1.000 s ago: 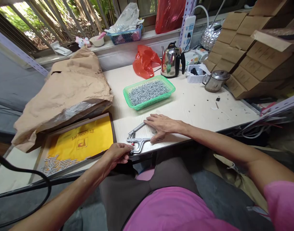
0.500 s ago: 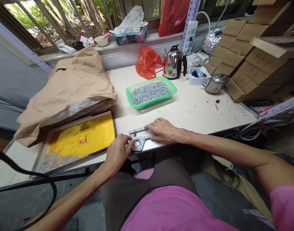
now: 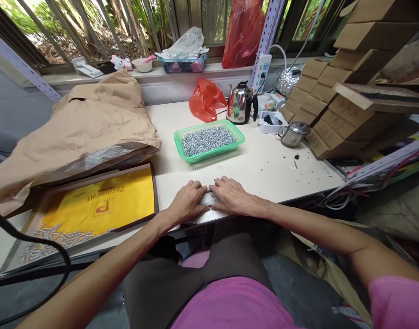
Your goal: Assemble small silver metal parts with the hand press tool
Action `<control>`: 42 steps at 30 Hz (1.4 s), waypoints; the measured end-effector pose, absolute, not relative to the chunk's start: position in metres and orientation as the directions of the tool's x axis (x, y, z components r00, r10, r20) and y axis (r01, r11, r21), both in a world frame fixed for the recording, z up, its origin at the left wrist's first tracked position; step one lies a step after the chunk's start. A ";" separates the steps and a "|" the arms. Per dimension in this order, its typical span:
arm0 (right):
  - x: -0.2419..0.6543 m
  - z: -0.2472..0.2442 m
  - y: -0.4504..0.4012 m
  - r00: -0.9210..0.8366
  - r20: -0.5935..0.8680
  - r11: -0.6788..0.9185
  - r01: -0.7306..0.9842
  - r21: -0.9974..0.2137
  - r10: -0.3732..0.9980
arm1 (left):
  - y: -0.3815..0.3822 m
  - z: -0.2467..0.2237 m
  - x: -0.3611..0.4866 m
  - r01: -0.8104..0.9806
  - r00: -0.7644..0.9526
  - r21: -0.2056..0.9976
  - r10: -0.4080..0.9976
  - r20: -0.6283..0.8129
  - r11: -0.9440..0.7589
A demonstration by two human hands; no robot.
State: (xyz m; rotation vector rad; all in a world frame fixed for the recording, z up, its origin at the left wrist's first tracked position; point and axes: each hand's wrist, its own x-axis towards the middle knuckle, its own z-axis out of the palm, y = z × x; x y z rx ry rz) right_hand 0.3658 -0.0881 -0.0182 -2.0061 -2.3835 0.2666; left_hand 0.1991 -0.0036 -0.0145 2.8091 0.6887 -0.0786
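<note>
Under left hand [image 3: 186,201] and right hand [image 3: 229,196], metal tool [image 3: 206,198] showing between, both hands clasping it

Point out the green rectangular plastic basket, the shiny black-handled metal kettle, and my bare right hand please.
Green rectangular plastic basket [image 3: 213,154]: head view, front wall.
Shiny black-handled metal kettle [image 3: 237,107]: head view, middle of body.
Bare right hand [image 3: 231,195]: head view, back of hand.

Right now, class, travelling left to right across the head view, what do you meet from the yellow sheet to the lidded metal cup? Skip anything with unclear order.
Yellow sheet, left hand, visible part of the metal tool, right hand, lidded metal cup.
</note>
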 end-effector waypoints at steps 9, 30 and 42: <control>0.372 -0.008 -0.067 -0.300 -0.178 0.271 0.947 -0.171 0.937 | -0.007 -0.020 0.206 0.592 0.804 0.218 0.589 -0.084 -0.776; 0.393 -0.035 -0.036 -0.265 0.074 0.275 0.940 -0.201 0.961 | -0.088 -0.061 0.196 0.483 0.754 0.373 0.593 0.283 -0.792; 0.302 -0.007 -0.041 -0.686 0.017 0.682 0.719 -0.136 0.727 | -0.106 -0.067 0.190 0.417 0.727 0.554 0.630 0.273 -0.721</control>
